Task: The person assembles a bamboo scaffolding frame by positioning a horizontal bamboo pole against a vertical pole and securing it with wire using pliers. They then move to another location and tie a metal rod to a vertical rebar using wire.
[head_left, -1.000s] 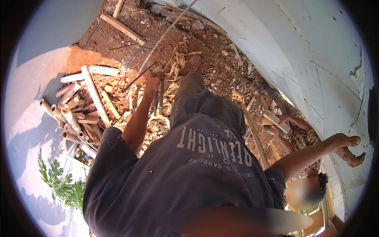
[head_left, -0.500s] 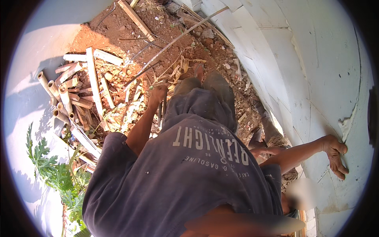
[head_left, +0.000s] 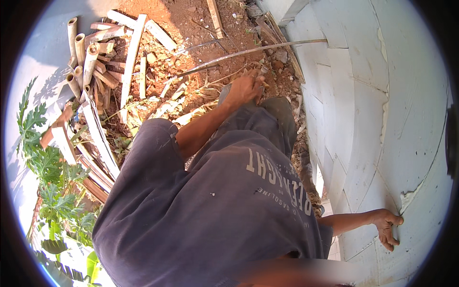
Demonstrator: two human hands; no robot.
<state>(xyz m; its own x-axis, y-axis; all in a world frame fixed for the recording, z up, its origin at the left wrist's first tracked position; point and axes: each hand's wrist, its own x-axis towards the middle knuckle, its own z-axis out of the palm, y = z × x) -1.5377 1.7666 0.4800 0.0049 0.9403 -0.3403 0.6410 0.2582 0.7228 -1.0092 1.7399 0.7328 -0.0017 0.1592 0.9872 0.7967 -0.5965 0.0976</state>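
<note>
My left hand (head_left: 245, 90) is out past my knees, over the dirt, with its fingers curled closed. A small pale tip pokes out beyond the fingers; what it belongs to is hidden by the hand. My right arm stretches out to the right, and my right hand (head_left: 386, 228) rests against the pale wall (head_left: 349, 143), fingers loosely bent and apart with nothing in them. Just above that hand, a rough lump of plaster (head_left: 409, 198) sticks out along a crack. A long thin rod (head_left: 248, 52) slants beyond my left hand, its right end against the wall.
On the left lie bamboo tubes (head_left: 91, 60) and several wood offcuts (head_left: 131, 62). Green leafy plants (head_left: 48, 162) grow at the lower left. Reddish rubble-strewn soil (head_left: 191, 19) covers the ground ahead. A wood strip (head_left: 215, 19) lies at the top.
My left hand has moved from beside my left thigh forward and right, past my knees. The view has turned; my right hand stays at about the same spot on the wall.
</note>
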